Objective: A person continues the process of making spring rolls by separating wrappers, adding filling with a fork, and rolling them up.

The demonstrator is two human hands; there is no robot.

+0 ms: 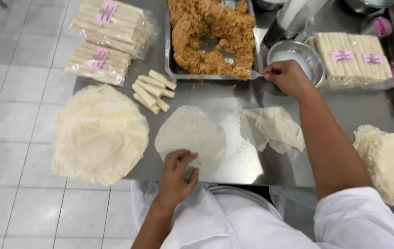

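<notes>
The left hand (pixel 177 173) lies with loosely spread fingers on the near edge of a single round wrapper (pixel 190 138), which lies flat on the steel desk (pixel 243 161) between a tall stack of wrappers (pixel 99 133) and a crumpled torn sheet (pixel 275 129). The right hand (pixel 287 77) is closed around the handle of a utensil (pixel 254 74) whose tip touches the shredded orange filling (pixel 210 32) at the near rim of the metal tray (pixel 168 55). Finished rolls (pixel 153 91) lie just beyond the single wrapper, a bowl of white liquid (pixel 298 57) beside the right hand.
</notes>
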